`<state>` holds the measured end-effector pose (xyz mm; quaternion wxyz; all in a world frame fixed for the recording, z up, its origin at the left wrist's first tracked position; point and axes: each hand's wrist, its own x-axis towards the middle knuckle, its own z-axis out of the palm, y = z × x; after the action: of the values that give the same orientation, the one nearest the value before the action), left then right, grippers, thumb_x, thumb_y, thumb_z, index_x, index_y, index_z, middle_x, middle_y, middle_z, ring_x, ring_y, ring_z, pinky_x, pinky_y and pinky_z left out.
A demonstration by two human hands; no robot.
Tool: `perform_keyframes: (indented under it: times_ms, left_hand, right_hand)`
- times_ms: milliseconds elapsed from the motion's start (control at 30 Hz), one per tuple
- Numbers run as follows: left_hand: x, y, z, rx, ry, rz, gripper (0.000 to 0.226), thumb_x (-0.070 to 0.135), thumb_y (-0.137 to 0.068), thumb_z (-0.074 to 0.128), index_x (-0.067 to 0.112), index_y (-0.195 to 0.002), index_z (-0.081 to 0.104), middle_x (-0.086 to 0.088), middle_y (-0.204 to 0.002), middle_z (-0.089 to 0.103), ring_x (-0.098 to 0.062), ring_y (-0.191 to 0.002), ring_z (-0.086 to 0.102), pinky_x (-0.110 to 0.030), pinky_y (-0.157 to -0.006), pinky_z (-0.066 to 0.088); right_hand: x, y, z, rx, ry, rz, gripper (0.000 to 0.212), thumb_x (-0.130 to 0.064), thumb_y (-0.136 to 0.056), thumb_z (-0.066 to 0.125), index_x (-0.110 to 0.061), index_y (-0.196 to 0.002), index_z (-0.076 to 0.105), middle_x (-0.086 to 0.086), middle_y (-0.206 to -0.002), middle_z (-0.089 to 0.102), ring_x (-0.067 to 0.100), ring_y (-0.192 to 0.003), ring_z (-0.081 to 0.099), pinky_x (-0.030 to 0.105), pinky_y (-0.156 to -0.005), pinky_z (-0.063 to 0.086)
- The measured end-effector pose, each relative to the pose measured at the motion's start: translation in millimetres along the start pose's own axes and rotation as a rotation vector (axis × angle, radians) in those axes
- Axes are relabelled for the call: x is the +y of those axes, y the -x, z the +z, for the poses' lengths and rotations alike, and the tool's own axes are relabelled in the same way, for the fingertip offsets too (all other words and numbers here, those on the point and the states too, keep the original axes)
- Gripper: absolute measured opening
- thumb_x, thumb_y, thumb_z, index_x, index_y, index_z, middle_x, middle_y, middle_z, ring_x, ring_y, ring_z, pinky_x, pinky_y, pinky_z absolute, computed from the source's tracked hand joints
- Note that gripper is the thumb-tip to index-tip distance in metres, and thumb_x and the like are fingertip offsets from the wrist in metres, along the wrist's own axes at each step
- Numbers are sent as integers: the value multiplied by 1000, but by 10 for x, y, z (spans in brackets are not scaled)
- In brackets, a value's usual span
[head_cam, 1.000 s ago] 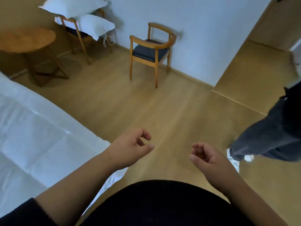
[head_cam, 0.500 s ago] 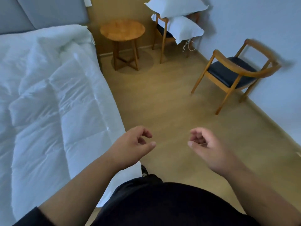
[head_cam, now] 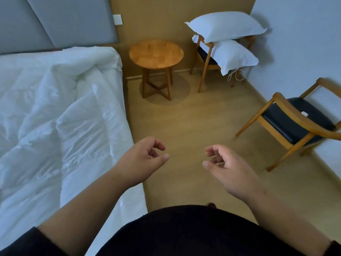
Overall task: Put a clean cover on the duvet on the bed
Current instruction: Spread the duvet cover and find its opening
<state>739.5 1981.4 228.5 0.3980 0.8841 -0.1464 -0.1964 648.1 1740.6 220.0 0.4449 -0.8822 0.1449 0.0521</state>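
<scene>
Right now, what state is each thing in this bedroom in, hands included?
Left hand: loosely curled, holding nothing, beside the bed edge.
Right hand: loosely curled, holding nothing, above the floor.
Duvet: rumpled and bunched on the bed.
Two pillows: stacked on the far chair.
Round table: upright, bare top.
Near armchair: upright, a small white item on its seat.

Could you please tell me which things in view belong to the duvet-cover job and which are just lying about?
For the job: duvet, bed, left hand, right hand, both holding nothing.

Just about: round table, two pillows stacked on a chair, empty armchair.
</scene>
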Motion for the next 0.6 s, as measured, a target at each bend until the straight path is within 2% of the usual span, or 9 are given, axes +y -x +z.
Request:
perform_keyframes:
  times_ms: [167, 300, 367, 467, 600]
  left_hand:
    - [-138, -1011, -101, 53, 35, -109, 18, 43, -91, 66, 35, -105, 59, 10, -90, 63, -5, -78, 62, -16, -66, 46]
    - [-171, -1922, -284, 214, 75, -241, 16, 40, -91, 67, 33, -105, 60, 8, -87, 64, -4, -73, 60, -15, -62, 43]
    - [-97, -2329, -420, 275, 83, -298, 15, 39, -92, 67, 34, -104, 60, 6, -85, 64, -5, -71, 60, -15, -59, 44]
    - [33, -2832, -715, 342, 103, -365, 14, 39, -92, 67, 35, -103, 60, 7, -88, 63, -7, -76, 60, -14, -57, 45]
    - [3, -3297, -1102, 454, 155, -453, 13, 39, -92, 66, 36, -103, 60, 10, -90, 61, -5, -78, 59, -13, -61, 42]
  right_hand:
    - [-44, -1349, -73, -83, 23, -37, 28, -36, -97, 63, -41, -122, 52, -21, -114, 57, -8, -92, 57, 13, -73, 47]
    - [-170, -2688, -152, -203, 33, -153, 23, -37, -96, 64, -43, -116, 54, -21, -107, 59, -12, -91, 57, 21, -77, 50]
    - [-378, -3366, -218, -245, 11, -248, 20, -32, -95, 65, -39, -113, 57, -19, -105, 60, -8, -93, 58, 19, -78, 50]
    - [-885, -4251, -265, -308, 76, -406, 18, -30, -95, 64, -35, -111, 59, -17, -105, 61, -4, -91, 59, 10, -69, 46]
    - [-1526, -5037, -118, -449, 155, -519, 18, -32, -97, 62, -33, -114, 58, -16, -107, 60, -2, -91, 59, 9, -66, 45]
